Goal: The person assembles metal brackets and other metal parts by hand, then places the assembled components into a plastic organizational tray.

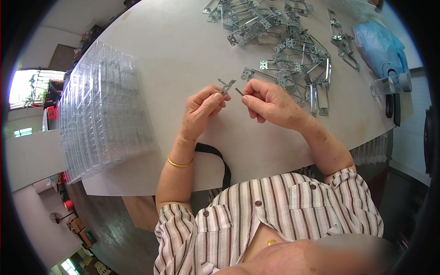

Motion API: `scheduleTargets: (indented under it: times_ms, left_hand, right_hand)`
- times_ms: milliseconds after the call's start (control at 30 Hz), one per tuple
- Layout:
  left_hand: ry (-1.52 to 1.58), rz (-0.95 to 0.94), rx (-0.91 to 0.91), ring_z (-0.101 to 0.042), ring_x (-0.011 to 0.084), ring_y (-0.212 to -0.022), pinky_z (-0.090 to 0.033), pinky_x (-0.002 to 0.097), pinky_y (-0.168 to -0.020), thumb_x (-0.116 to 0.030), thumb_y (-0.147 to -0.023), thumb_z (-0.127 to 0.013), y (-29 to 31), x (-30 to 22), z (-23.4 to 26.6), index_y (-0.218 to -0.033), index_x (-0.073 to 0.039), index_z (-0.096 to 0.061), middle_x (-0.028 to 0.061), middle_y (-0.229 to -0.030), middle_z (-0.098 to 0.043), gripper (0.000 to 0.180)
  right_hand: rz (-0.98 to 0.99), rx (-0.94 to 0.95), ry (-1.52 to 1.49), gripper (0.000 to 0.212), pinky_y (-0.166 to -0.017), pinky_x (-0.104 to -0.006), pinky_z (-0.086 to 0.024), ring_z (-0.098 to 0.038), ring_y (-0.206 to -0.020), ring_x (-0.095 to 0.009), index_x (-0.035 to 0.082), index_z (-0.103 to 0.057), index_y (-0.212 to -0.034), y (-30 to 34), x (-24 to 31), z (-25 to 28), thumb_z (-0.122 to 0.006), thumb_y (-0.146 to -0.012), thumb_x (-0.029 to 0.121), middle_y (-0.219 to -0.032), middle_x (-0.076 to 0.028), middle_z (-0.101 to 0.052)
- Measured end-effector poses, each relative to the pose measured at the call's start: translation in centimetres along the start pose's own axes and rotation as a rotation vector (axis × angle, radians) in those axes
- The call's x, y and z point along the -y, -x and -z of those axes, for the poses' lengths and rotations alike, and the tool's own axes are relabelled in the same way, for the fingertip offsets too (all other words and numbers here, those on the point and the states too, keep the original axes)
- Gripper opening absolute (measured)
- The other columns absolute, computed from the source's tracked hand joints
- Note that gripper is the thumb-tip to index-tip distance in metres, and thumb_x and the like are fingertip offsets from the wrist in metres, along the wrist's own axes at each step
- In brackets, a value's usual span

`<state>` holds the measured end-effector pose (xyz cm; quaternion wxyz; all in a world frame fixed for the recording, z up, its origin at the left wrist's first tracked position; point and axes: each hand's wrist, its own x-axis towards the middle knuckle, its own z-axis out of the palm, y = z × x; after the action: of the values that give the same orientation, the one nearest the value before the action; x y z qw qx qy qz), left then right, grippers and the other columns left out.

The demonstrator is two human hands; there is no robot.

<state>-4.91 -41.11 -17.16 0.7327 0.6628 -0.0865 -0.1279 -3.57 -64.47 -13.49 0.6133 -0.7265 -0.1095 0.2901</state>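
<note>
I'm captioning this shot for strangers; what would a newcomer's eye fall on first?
Probably the tangled heap of silvery metal parts, sprawling over the far right side of the table. Next, the stack of clear plastic trays at the table's left. In the middle, the left hand pinches a small metal piece, the right hand a thin metal piece.

The trays (103, 112) stand on the worktop (174, 59) at the left. The heap of brackets (286, 43) lies on its far side, right of the middle. Right of the heap sits the bag (379, 48), with the cup (384, 86) just before it. Between trays and heap are the left hand (200, 110) and right hand (275, 104), a part (227, 86) in the left fingers, a pin (239, 91) in the right, near each other. The strap (215, 151) lies right of the left forearm, at the near edge.
</note>
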Motion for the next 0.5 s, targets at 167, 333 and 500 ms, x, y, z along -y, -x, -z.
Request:
scheduleTargets:
  times_ms: [167,333,500]
  left_hand:
    - [-0.009,0.008,0.055,-0.042,0.0044,-0.062,-0.033,0.0203,-0.056,-0.018,-0.099,-0.056,-0.2,-0.5,-0.5,-0.089,0.0,-0.066,0.0016,-0.079,-0.059,0.023]
    - [0.012,0.095,0.113,-0.043,0.0032,-0.06,-0.031,0.0193,-0.052,-0.02,-0.1,-0.057,0.0,-0.1,-0.4,-0.094,-0.001,-0.065,0.0002,-0.082,-0.063,0.021]
    - [0.139,0.125,0.132,-0.051,0.0046,-0.061,-0.036,0.0197,-0.05,-0.022,-0.101,-0.058,0.0,-0.1,0.0,-0.105,-0.002,-0.062,0.0037,-0.087,-0.068,0.021]
  right_hand:
    - [0.248,-0.166,0.037,0.01,-0.06,-0.0229,-0.049,-0.061,-0.069,-0.008,0.002,-0.057,-0.098,-0.4,-1.1,0.3,-0.061,-0.097,0.012,-0.091,-0.005,-0.067]
    - [0.401,-0.148,-0.116,0.009,-0.068,-0.0247,-0.054,-0.066,-0.078,-0.01,0.002,-0.057,-0.1,-0.5,-1.2,-0.5,-0.062,-0.097,0.008,-0.102,-0.006,-0.065]
    - [0.355,-0.089,-0.172,0.007,-0.076,-0.0261,-0.058,-0.072,-0.09,-0.015,0.0,-0.058,-0.103,-0.5,-1.3,-0.7,-0.057,-0.101,0.007,-0.097,-0.006,-0.067]
